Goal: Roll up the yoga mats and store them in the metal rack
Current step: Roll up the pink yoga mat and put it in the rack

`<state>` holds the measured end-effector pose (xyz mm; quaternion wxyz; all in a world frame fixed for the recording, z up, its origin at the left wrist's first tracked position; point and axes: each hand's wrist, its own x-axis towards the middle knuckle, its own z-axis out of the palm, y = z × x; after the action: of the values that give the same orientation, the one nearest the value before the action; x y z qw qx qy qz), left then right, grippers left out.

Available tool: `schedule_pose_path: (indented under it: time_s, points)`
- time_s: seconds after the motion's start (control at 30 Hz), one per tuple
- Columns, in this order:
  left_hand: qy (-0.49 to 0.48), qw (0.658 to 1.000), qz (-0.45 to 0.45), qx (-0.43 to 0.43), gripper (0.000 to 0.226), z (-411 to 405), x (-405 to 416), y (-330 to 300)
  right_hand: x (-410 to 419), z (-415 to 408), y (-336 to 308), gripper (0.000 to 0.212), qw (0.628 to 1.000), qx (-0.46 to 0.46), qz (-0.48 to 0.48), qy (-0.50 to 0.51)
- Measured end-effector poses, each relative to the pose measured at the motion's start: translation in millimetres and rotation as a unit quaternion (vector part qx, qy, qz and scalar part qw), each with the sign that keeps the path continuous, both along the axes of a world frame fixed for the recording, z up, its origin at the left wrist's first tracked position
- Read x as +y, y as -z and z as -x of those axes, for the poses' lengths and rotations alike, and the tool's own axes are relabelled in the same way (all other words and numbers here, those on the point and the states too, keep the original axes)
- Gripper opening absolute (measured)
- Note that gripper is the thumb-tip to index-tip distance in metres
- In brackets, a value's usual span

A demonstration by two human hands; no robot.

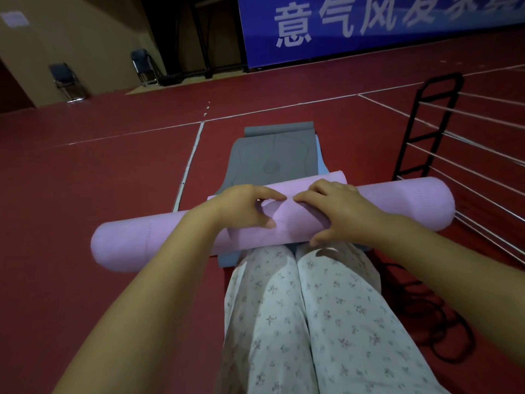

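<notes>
A pink yoga mat (397, 200), rolled nearly to its end, lies crosswise in front of my knees on the red floor. Its loose flap still lies flat just beyond the roll. My left hand (244, 206) and my right hand (335, 209) both sit on the middle of the roll, fingers curled over its far side and thumbs on the near side. A grey mat (272, 155) lies unrolled beyond, with a light blue mat edge showing beneath it. The metal rack (420, 129), black frame with silver bars, stands to the right.
Black cable (443, 331) lies coiled on the floor at my right. Two folding chairs (68, 81) stand by the far wall on the left, and a blue banner (369, 27) on a dark frame is at the back. My knees in floral trousers (306, 308) press against the mats.
</notes>
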<state>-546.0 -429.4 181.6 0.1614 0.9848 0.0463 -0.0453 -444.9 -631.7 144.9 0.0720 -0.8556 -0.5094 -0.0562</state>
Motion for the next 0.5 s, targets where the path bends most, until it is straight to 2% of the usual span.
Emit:
schedule_pose_path:
  time_s: [0.1,0.2,0.27,0.4,0.5]
  points:
    - [0.012,0.999,-0.05,-0.007,0.06,0,1,2,3,-4,0,0.087,1.0,0.008,0.0,0.0]
    - [0.033,0.993,-0.084,-0.078,0.058,10,2,12,5,-11,-1,0.082,0.999,0.034,-0.002,-0.003]
    - [0.045,0.989,-0.091,-0.109,0.065,16,1,20,6,-15,-2,0.079,0.999,0.052,-0.002,-0.006]
    - [0.031,0.981,-0.156,-0.112,0.087,14,-3,36,11,-23,-9,0.075,0.995,0.098,0.01,-0.013]
    - [0.007,0.978,-0.177,-0.11,0.092,6,-4,41,20,-32,-15,0.074,0.991,0.128,0.033,-0.02]
